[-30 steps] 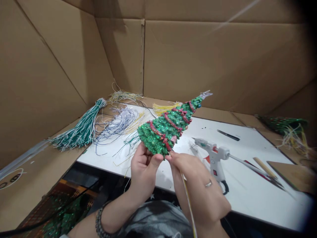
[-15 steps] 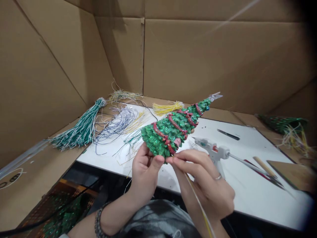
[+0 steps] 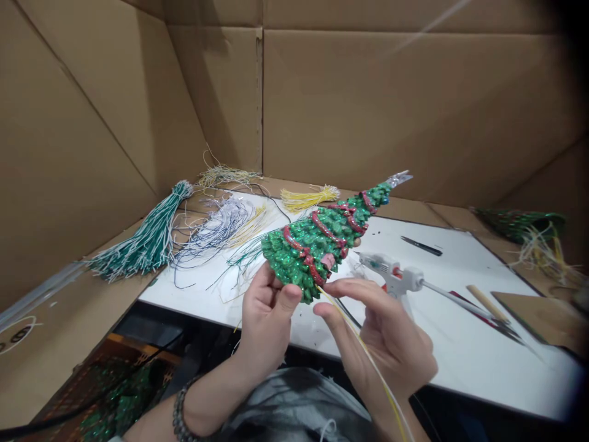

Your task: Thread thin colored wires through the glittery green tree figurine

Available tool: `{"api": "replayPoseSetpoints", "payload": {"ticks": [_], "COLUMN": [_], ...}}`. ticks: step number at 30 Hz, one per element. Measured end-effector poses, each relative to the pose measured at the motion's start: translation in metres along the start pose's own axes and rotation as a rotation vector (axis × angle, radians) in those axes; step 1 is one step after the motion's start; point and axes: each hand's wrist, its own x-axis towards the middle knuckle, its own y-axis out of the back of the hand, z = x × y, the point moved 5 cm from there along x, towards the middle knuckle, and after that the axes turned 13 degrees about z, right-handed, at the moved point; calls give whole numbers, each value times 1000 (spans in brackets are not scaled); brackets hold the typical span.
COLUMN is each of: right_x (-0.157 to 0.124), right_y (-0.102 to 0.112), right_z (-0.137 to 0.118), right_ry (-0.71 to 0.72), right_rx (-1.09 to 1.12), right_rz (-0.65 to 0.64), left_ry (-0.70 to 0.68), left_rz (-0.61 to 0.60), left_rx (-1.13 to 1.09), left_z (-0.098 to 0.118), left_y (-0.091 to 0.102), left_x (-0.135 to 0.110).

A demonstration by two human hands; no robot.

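A glittery green Christmas tree ornament (image 3: 306,245) with red garlands and a clear tip lies tilted, its tip up to the right. My left hand (image 3: 269,313) is closed on its wide lower end, thumb on the near edge. A yellow and white wire pair (image 3: 365,350) runs from the tree's lower edge down past my right hand. My right hand (image 3: 386,344) is open, thumb and forefinger apart, with the forefinger tip close to where the wires meet the tree. Whether that fingertip touches them I cannot tell.
A hot glue gun (image 3: 391,273), a black knife (image 3: 421,245) and a wooden stick (image 3: 488,304) lie on the white board (image 3: 460,368). Green-white wires (image 3: 142,239), blue-white wires (image 3: 211,230) and yellow wires (image 3: 310,197) lie left and behind. Another green tree (image 3: 519,224) is at right.
My right thumb has moved away from the forefinger, opening the pinch at the tree's lower edge. The wires now show up to the tree. My left hand keeps its hold.
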Motion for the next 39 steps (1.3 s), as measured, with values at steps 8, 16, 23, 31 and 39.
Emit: {"api": "replayPoseSetpoints", "payload": {"ticks": [8,16,23,31,39], "right_x": [6,9,0,6,-30], "right_y": [3,2,9,8,8], "right_z": [-16,-17,-11,-13,26], "right_ry": [156,192,205,99,-332], "right_rx": [-156,-177,-73,-116,133], "right_rz": [-39,-90,-45,-119,325], "left_ry": [-2,-10,77,130,297], "left_rz": [-76,-130,-39,-86,-53], "left_rx": [-53,-19,-34,-34,-107], "left_z": [-1,0,2,1,-2], "left_y": [-4,0,-4,-8,-5], "left_x": [-2,-2,0,-3,-1]}}
